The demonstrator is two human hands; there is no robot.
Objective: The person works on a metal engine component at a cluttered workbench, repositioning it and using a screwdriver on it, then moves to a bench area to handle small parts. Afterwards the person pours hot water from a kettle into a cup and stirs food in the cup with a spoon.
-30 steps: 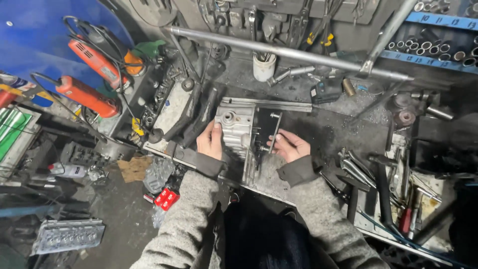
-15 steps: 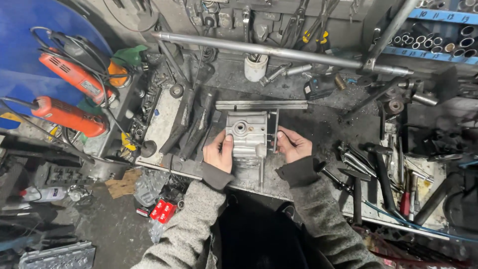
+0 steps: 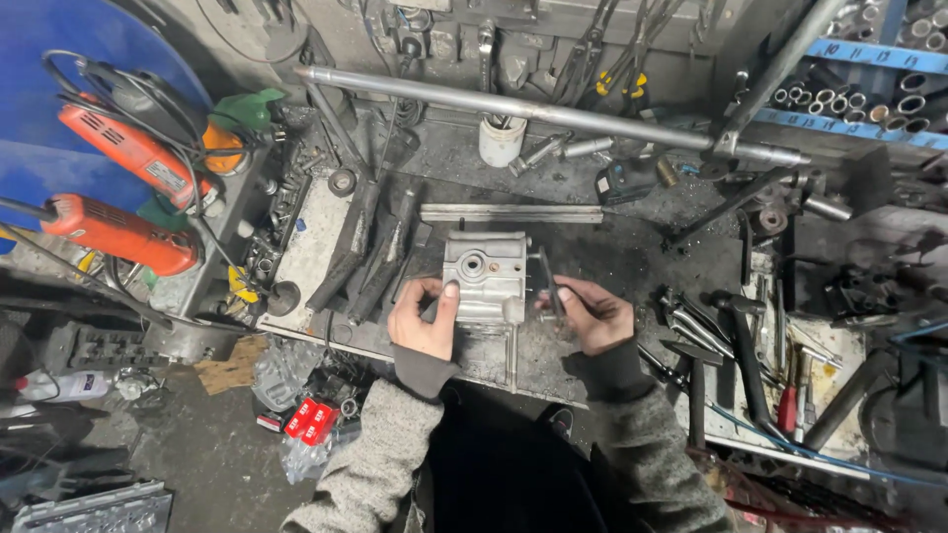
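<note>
Two orange power tools [image 3: 123,148] are lying at the far left, beside the cluttered desk [image 3: 632,252]. The left hand [image 3: 425,321] is gripping the left edge of a grey cast metal housing [image 3: 484,276], thumb lying on its face. The housing is sitting mid-desk. The right hand [image 3: 592,314] is pinching a small dark part [image 3: 546,276] at the housing's right side. Loose hand tools [image 3: 731,336] are lying further right.

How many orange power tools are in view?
2. One orange power tool hangs upper left by the blue panel; the other lies just below it. Clutter may hide more.
</note>
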